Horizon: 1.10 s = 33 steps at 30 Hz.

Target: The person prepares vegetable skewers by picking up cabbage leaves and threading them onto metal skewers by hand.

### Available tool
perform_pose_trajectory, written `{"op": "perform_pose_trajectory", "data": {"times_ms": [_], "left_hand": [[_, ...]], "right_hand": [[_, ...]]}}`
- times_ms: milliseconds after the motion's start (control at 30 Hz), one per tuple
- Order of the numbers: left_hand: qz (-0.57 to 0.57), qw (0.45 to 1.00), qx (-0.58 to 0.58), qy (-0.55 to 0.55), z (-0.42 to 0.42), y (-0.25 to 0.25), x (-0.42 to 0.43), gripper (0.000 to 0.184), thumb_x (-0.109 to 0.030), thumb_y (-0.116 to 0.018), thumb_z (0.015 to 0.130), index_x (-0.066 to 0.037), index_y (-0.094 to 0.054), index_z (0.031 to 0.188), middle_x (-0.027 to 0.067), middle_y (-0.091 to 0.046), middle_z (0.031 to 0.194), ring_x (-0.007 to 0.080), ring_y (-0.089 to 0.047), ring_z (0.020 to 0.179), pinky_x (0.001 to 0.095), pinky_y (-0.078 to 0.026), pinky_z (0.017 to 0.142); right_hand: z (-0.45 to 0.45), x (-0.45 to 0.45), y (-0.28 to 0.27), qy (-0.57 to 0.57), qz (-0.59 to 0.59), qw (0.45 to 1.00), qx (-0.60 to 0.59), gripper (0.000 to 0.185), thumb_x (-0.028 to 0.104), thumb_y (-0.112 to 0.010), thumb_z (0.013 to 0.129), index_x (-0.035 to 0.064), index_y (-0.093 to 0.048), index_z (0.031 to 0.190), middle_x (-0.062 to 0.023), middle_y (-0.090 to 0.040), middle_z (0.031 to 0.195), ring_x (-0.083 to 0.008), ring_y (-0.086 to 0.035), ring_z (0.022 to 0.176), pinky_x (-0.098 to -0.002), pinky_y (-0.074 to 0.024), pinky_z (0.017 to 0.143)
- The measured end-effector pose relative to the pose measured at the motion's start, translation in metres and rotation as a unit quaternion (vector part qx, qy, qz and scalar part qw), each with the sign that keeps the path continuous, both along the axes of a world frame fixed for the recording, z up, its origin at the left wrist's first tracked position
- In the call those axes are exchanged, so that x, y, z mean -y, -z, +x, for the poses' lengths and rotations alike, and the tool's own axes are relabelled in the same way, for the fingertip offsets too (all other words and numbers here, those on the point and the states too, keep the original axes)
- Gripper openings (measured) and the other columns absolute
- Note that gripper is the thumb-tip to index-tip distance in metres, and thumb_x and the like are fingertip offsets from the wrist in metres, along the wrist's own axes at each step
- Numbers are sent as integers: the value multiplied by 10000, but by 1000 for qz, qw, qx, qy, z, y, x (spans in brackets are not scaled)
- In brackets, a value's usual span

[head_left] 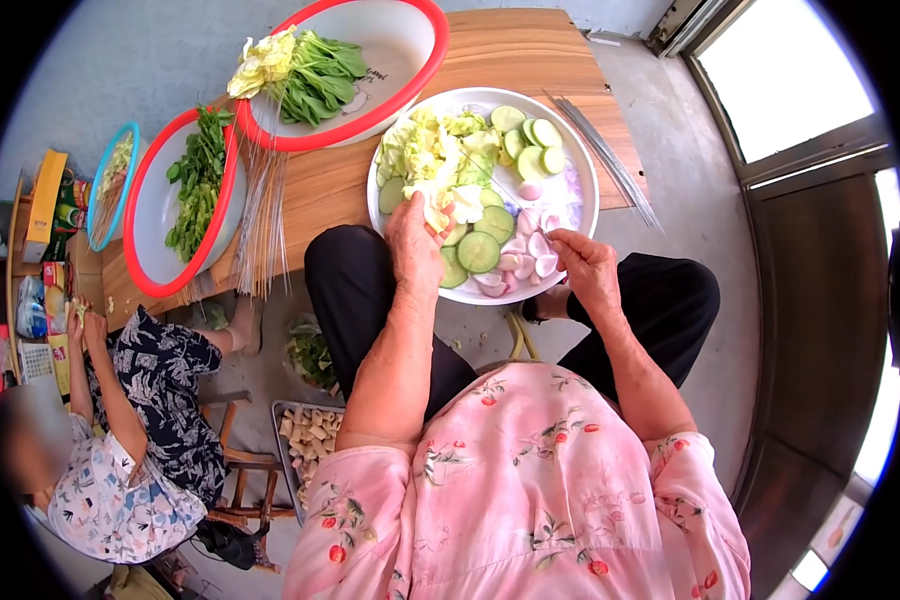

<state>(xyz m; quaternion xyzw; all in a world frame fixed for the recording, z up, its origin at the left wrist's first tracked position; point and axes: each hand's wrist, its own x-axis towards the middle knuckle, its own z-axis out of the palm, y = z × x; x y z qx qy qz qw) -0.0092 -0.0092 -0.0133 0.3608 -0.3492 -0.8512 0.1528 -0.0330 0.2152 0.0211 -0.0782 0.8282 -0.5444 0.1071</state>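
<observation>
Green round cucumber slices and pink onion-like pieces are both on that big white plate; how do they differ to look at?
The green round cucumber slices are flat discs with darker rims, while the pink onion-like pieces are curved and petal-like. Each cucumber slice generally looks wider than an onion-like piece. The cucumber slices lie in separate groups; the onion-like pieces mostly gather in one heap. Both are cut up and share the round white plate.

Left grip and right grip (both curled) extend forward, apart.
</observation>
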Motion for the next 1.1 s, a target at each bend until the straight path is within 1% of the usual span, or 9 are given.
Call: {"op": "perform_pose_trajectory", "data": {"times_ms": [267,333,400,500,633,733,867,933,1100], "left_hand": [[27,999,-12,37,1,2,-2,299,-244,-485,912,-20,-502,1109,112,-596,1033,241,-623,864,355,-500,701],[36,999,-19,18,0,4,-1,238,-223,-524,896,-28,-540,1031,98,-612,942,216,-643,770,316,-520,607],[34,999,-18,21,0,6,-1,215,-208,-535,888,-32,-546,1012,93,-614,932,211,-644,757,308,-520,600],[31,999,-11,23,1,5,-1,173,-178,-553,875,-40,-556,979,84,-617,914,202,-645,736,290,-517,586],[20,999,-6,44,1,4,0,200,-167,-531,889,-34,-532,1038,97,-595,966,221,-634,800,318,-507,669],[22,999,-6,49,1,2,2,193,-169,-535,888,-37,-534,1028,91,-595,964,218,-634,803,313,-507,667],[27,998,-10,49,0,-1,2,194,-177,-546,883,-40,-535,1021,83,-596,958,215,-634,803,310,-507,665],[29,999,-15,32,-1,-5,0,141,-162,-562,865,-51,-573,951,59,-619,874,168,-639,732,256,-506,567],[26,999,-11,43,-2,-3,1,169,-172,-556,872,-48,-557,987,67,-607,914,186,-635,769,278,-502,609]], "right_hand": [[-4,3,1,25,58,998,-15,155,88,-595,825,0,-665,933,-37,-552,573,-74,-499,527,-232,-413,499],[-11,4,7,24,78,997,-11,161,92,-599,816,2,-665,933,-56,-561,573,-85,-507,524,-245,-420,501],[-22,7,18,27,137,983,-122,145,127,-609,797,65,-672,911,-166,-619,674,-300,-612,610,-360,-473,584],[-36,12,14,19,231,950,-207,144,138,-573,803,92,-666,903,-181,-626,735,-360,-607,698,-424,-472,608],[-54,24,-8,-41,338,910,-234,128,83,-503,762,73,-628,790,-163,-619,708,-344,-617,697,-433,-481,607],[-66,32,-15,-83,415,869,-256,157,97,-525,782,85,-668,846,-162,-630,724,-320,-624,681,-402,-482,582],[-73,39,-34,-117,450,853,-239,125,58,-498,752,47,-622,769,-162,-629,723,-339,-628,697,-423,-495,603],[-76,42,-39,-135,469,842,-229,126,59,-499,756,45,-624,748,-163,-629,721,-333,-632,701,-418,-496,601],[-80,52,-33,-141,457,848,-230,137,49,-495,757,48,-626,718,-163,-627,704,-325,-634,702,-411,-497,597]]}}
